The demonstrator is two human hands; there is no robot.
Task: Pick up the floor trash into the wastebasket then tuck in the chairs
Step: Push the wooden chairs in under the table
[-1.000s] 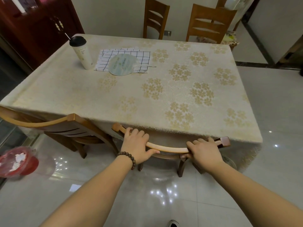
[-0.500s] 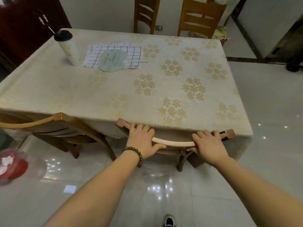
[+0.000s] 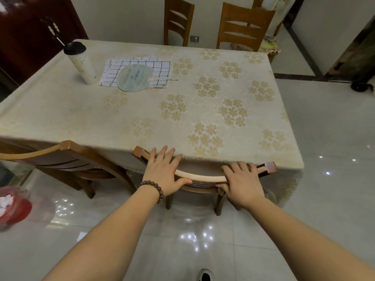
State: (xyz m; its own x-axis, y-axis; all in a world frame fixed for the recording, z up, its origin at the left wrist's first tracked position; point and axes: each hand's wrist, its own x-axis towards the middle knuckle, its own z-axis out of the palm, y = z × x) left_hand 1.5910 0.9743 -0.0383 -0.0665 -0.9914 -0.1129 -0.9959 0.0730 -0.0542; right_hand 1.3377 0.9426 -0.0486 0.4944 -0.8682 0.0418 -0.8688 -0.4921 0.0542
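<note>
A wooden chair (image 3: 200, 178) stands pushed under the near edge of the table (image 3: 263, 159), with its seat hidden beneath the cloth. My left hand (image 3: 164, 169), with a bead bracelet on the wrist, lies flat over the left part of the top rail, fingers straight and spread, thumb under the rail. My right hand (image 3: 241, 179) curls around the right part of the same rail. A second wooden chair (image 3: 67, 159) sits to the left, angled out from the table. A red wastebasket (image 3: 14, 205) holding white paper stands at the far left on the floor.
A small white scrap (image 3: 82, 236) lies on the tiles near my left forearm. On the table are a tall cup (image 3: 81, 63), a round fan (image 3: 135, 78) and a checked cloth (image 3: 160, 65). Two more chairs (image 3: 243, 27) stand at the far side.
The chair has gone further under the table. My left fingers, curled over the rail before, have straightened and spread. The right hand keeps its grip.
</note>
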